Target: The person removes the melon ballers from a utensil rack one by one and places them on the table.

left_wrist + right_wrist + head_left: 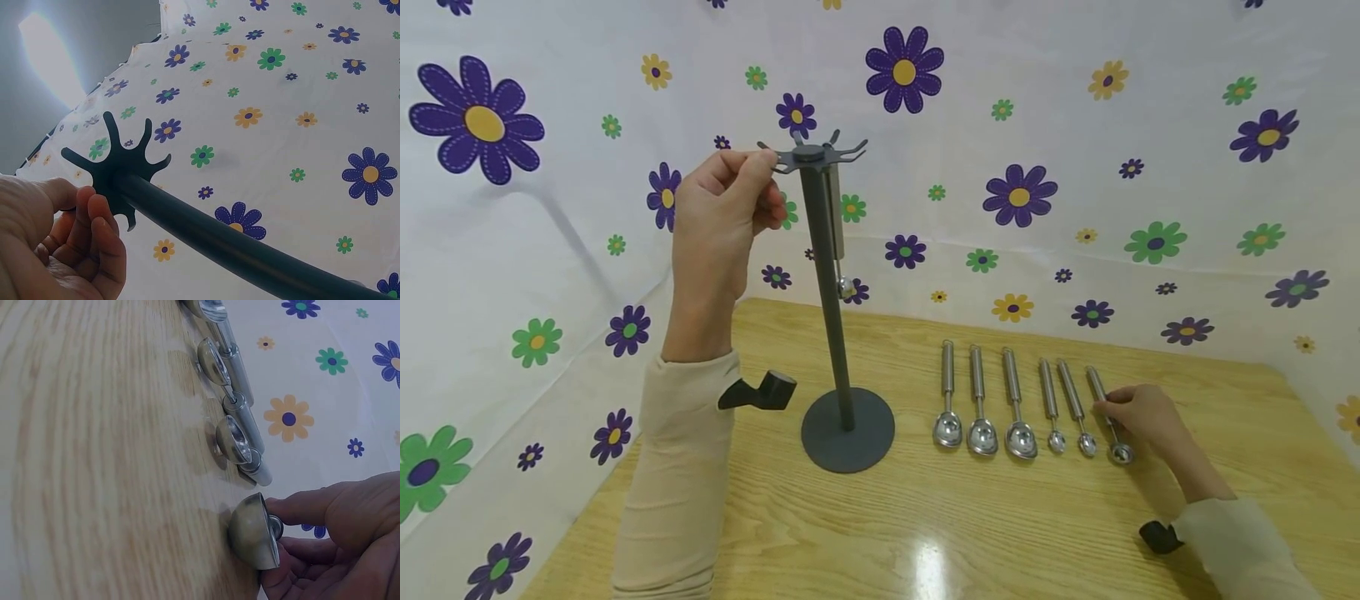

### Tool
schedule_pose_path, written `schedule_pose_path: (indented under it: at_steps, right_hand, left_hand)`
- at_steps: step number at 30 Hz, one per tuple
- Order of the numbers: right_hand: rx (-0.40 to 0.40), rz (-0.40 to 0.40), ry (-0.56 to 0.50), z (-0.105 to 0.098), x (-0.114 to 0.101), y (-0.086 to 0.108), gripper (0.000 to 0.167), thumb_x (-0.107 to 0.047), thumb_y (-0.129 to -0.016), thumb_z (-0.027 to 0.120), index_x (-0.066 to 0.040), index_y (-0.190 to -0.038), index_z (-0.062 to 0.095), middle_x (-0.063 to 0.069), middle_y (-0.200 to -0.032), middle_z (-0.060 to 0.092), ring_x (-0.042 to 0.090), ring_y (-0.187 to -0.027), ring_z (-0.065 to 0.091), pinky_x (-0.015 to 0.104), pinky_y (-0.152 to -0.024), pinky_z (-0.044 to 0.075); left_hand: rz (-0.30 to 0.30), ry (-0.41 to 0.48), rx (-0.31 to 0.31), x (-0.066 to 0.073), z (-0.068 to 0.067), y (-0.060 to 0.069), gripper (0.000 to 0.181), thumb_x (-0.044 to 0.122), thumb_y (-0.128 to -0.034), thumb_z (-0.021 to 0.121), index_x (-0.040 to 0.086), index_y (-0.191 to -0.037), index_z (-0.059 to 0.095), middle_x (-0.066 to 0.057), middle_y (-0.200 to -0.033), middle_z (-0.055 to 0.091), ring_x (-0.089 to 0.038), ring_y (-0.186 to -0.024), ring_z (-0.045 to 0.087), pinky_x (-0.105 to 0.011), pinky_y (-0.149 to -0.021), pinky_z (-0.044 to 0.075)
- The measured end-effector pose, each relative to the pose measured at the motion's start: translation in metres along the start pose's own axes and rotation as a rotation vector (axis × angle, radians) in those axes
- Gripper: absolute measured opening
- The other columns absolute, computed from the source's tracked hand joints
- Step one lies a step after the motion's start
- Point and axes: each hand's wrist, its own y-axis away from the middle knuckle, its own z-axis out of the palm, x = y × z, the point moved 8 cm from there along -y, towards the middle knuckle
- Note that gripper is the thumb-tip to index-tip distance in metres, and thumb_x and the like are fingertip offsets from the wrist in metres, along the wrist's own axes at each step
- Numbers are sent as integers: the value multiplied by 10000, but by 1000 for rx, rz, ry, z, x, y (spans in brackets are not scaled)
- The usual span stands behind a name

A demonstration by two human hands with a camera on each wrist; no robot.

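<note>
At the top of a dark grey stand (827, 283), my left hand (715, 217) pinches one prong of the hooked rack (808, 154) between thumb and fingers. A metal scoop (837, 217) hangs from the rack behind the pole, its small bowl pointing down. On the right, my right hand (1150, 414) pinches the handle of the rightmost scoop (1122, 452), which lies on the table with its bowl towards me. That bowl shows large in the right wrist view, the scoop (250, 534) seen side-on beside the fingers.
Left of the held scoop, several more steel scoops lie in a row, among them a large scoop (1021, 437) and a small scoop (1056, 440). The stand's round base (850, 450) rests on the wooden table (850, 533). A flower-patterned cloth (1075, 158) encloses the table's back and sides.
</note>
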Motion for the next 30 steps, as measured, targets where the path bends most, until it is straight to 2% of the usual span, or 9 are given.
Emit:
schedule_pose_path:
  at_steps: [3,6,8,11,14,17,24,26,30]
  right_hand:
    - [-8,4,5,1,0,2,503,-225,-999,671,226,-1210,599,364,-1124,664,409,-959,663,430,-775,599]
    - [-7,11,34,0,0,5,606,-317,-1049,602,239,-1281,538,421,-1247,585,544,-1088,602,573,-878,563]
    - [19,7,54,-1,-1,7,654,-370,-1076,540,232,-1328,503,440,-1315,529,598,-1165,544,641,-923,518]
    - [76,-45,42,-5,-9,8,644,-385,-1099,483,199,-1370,491,436,-1343,514,603,-1180,531,666,-929,501]
    - [123,-126,2,-8,-24,9,588,-356,-1106,482,160,-1388,508,413,-1343,538,583,-1183,548,670,-932,500]
    - [127,-179,-50,-7,-43,10,565,-350,-1108,483,128,-1406,518,381,-1358,552,558,-1206,548,660,-948,499]
    - [68,-205,-169,6,-97,5,551,-381,-1101,500,55,-1436,538,296,-1400,572,464,-1209,593,553,-975,536]
    - [57,-223,-203,11,-114,2,545,-398,-1096,510,29,-1431,556,269,-1371,604,437,-1180,616,552,-980,537]
    - [25,-286,-270,20,-152,-3,518,-410,-1084,536,-11,-1409,589,214,-1280,657,365,-1091,642,429,-919,554]
  left_hand:
    - [-5,-2,2,0,0,1,152,180,-1005,701,40,-949,684,-86,-780,634,-176,-661,623,-218,-687,582]
    - [-10,-6,2,-1,-1,1,154,184,-1006,701,42,-951,685,-86,-784,635,-176,-666,626,-219,-693,584]
    - [-12,-7,2,-1,-1,1,155,186,-1005,702,42,-949,685,-86,-784,635,-176,-666,626,-219,-694,583]
    - [-9,-6,2,0,-1,1,159,184,-1005,702,39,-942,682,-85,-778,634,-176,-661,622,-219,-686,580]
    - [-2,0,3,2,-2,1,158,177,-1005,701,35,-939,682,-85,-770,633,-176,-654,618,-218,-679,579]
    - [-1,7,3,3,-2,1,154,173,-1004,702,34,-940,684,-85,-767,631,-176,-651,616,-217,-678,578]
    - [-3,6,0,2,-2,1,162,175,-1005,701,24,-951,678,-85,-775,632,-175,-656,615,-216,-680,578]
    - [-3,6,-3,2,-1,1,162,175,-1006,699,25,-951,676,-84,-777,630,-174,-657,614,-215,-679,577]
    - [-7,3,-5,0,0,1,159,176,-1009,695,30,-948,674,-82,-775,629,-174,-659,612,-217,-682,575]
